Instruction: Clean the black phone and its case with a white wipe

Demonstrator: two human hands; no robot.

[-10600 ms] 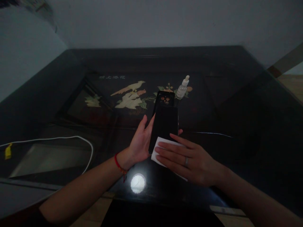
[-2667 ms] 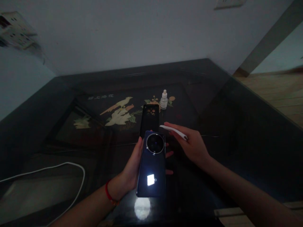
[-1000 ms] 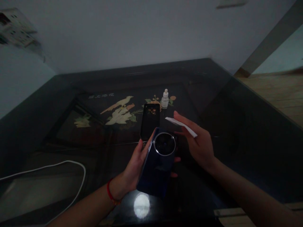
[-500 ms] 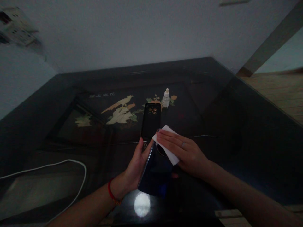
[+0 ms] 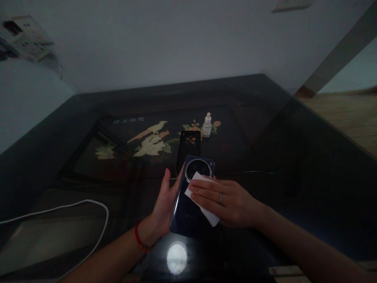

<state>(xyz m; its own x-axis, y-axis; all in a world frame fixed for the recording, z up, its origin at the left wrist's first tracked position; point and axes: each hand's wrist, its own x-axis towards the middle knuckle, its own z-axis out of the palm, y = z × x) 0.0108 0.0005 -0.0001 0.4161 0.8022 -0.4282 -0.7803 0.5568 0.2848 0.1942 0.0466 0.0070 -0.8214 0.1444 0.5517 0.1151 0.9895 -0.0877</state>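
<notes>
My left hand (image 5: 165, 202) supports a dark blue smartphone (image 5: 184, 214) from its left side and underneath, thumb raised off its edge. The phone's back faces up, with a large round camera ring near its top. In my right hand (image 5: 226, 198) a folded white wipe (image 5: 210, 217) is pressed flat under the fingers against the back, just below the camera ring. Beyond the phone lies a black phone case (image 5: 190, 147), partly hidden by the phone's top. Right of the case stands a small dropper bottle (image 5: 207, 126) with a white cap.
The dark glossy table (image 5: 273, 129) carries a bird-and-flower picture (image 5: 151, 137). A white cable (image 5: 101, 204) loops at the left. Wall sockets (image 5: 32, 41) sit at the upper left, and the wall borders the table's far edge.
My right hand has slid the wipe down from the camera area to the back below it, uncovering the camera ring. My left thumb has lifted from the phone's edge.
</notes>
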